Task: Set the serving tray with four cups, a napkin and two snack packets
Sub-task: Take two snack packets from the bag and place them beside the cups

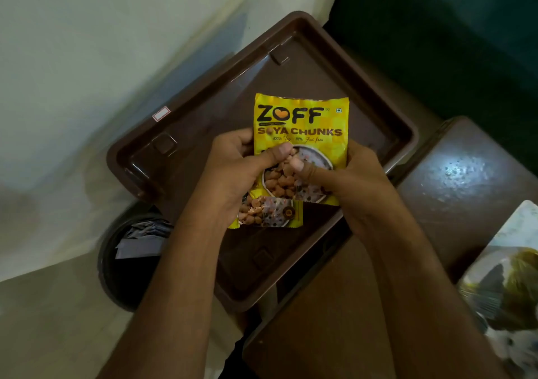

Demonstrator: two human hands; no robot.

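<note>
A big brown tray (334,67) sits on a brown table (465,175), with one end sticking out over the floor. A dark round bin (128,276) stands under that end. Both hands hold yellow snack packets (302,116) just above the tray. There look to be two, one lying on top of the other. The left hand (233,172) grips their left side, thumb on the front. The right hand (349,175) grips the right side the same way.
</note>
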